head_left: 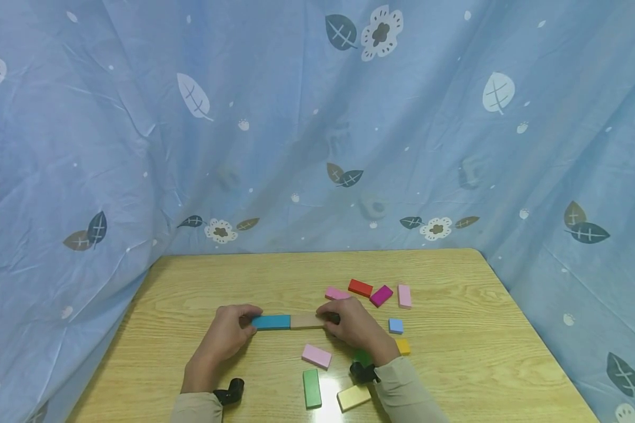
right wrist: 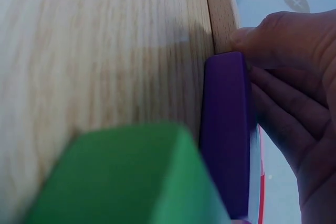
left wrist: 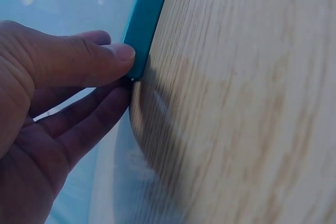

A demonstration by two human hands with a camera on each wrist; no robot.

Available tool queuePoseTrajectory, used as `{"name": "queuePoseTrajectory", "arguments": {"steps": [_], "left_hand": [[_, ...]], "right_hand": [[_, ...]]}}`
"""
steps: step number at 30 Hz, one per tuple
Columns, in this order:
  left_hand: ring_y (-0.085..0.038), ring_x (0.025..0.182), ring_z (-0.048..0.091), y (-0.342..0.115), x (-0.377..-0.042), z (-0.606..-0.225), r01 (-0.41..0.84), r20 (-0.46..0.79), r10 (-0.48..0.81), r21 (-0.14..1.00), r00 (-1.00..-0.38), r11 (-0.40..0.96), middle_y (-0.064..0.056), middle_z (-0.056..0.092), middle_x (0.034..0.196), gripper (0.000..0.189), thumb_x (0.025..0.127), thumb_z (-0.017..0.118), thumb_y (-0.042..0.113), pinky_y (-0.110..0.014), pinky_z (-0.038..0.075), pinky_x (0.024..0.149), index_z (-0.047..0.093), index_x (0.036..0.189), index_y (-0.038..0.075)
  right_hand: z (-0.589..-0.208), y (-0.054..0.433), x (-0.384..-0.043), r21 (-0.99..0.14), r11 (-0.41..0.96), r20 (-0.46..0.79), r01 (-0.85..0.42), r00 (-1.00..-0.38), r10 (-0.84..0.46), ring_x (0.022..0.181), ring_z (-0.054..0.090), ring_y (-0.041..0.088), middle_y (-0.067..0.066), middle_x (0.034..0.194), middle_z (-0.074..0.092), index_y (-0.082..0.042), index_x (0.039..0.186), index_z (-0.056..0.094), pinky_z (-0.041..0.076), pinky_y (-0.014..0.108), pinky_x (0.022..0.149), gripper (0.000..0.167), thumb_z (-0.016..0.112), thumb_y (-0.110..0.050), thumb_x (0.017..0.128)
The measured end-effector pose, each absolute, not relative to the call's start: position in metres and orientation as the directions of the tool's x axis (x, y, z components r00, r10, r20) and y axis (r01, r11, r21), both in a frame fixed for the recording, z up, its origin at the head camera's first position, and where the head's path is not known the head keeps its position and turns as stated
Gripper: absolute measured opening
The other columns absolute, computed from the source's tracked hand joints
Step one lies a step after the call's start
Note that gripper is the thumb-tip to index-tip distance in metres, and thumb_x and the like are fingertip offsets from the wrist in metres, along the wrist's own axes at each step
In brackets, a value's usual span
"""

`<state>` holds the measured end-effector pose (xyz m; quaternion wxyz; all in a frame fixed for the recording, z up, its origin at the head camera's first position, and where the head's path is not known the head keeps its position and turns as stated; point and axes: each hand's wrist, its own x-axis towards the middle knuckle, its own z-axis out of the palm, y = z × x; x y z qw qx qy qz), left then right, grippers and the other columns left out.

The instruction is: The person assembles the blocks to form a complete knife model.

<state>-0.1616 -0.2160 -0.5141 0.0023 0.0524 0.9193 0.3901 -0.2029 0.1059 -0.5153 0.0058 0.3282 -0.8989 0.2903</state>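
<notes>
A blue block [head_left: 271, 322] and a plain wooden block [head_left: 306, 321] lie end to end in a row on the table. With thumb and fingers, my left hand [head_left: 231, 332] pinches the blue block's outer end; the left wrist view shows the thumb on its near side. My right hand [head_left: 352, 323] pinches the wooden block near its right end. A purple block [right wrist: 227, 129] continues from that end in the right wrist view, beside the curled fingers; the hand hides most of it from the head view. Close under the right wrist stands a green block [right wrist: 126, 177].
Nearest the row is a pink block [head_left: 316, 356], with a green block [head_left: 312, 389] and a gold block [head_left: 353, 398] in front. Red [head_left: 360, 288], magenta [head_left: 381, 296] and pink blocks lie behind the right hand. Small blue [head_left: 395, 326] and yellow [head_left: 403, 346] blocks sit right.
</notes>
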Motion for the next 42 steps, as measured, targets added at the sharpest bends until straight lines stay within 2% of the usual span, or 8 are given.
{"name": "queuePoseTrajectory", "arguments": {"steps": [7,23,30,34,42], "left_hand": [[-0.021,0.104,0.078,-0.217,-0.162,-0.514,0.102,0.044,0.102,0.728,-0.994,0.678,-0.007,0.082,0.117,0.037,0.088,0.082,-0.012,-0.04,0.068,0.09,0.082,0.12,0.005],[-0.023,0.108,0.078,-0.215,-0.163,-0.513,0.11,0.046,0.111,0.71,-0.993,0.695,-0.009,0.081,0.119,0.036,0.088,0.082,-0.012,-0.043,0.067,0.092,0.082,0.12,0.006],[-0.019,0.104,0.077,-0.215,-0.162,-0.514,0.107,0.039,0.112,0.716,-0.993,0.69,-0.008,0.081,0.119,0.037,0.088,0.082,-0.012,-0.04,0.067,0.09,0.082,0.121,0.005],[-0.021,0.105,0.077,-0.216,-0.162,-0.514,0.103,0.037,0.11,0.726,-0.993,0.68,-0.008,0.081,0.12,0.037,0.089,0.082,-0.012,-0.041,0.067,0.091,0.081,0.122,0.005],[-0.022,0.107,0.077,-0.218,-0.161,-0.516,0.102,0.037,0.111,0.734,-0.993,0.671,-0.008,0.081,0.122,0.037,0.09,0.081,-0.011,-0.041,0.067,0.093,0.081,0.123,0.005]], "right_hand": [[-0.517,0.106,-0.203,-0.534,0.62,0.184,-0.575,-0.795,-0.578,0.097,0.072,0.008,-0.002,0.112,0.083,-0.013,0.118,0.084,0.066,0.031,0.089,0.022,0.084,-0.009,0.096],[-0.518,0.107,-0.202,-0.534,0.61,0.206,-0.586,-0.79,-0.578,0.096,0.072,0.01,-0.001,0.112,0.082,-0.012,0.118,0.083,0.066,0.032,0.088,0.023,0.084,-0.008,0.095],[-0.518,0.124,-0.199,-0.663,0.562,0.233,-0.495,-0.849,-0.474,0.109,0.079,0.022,0.003,0.125,0.082,-0.009,0.129,0.081,0.067,0.043,0.098,0.034,0.085,-0.011,0.095],[-0.516,0.142,-0.196,-0.748,0.502,0.226,-0.435,-0.877,-0.423,0.117,0.079,0.029,0.009,0.128,0.081,-0.005,0.129,0.08,0.066,0.047,0.102,0.034,0.085,-0.01,0.095],[-0.522,0.169,-0.188,-0.809,0.482,0.195,-0.336,-0.928,-0.319,0.115,0.08,0.03,0.009,0.123,0.082,-0.006,0.126,0.081,0.066,0.041,0.101,0.033,0.086,-0.005,0.093]]}}
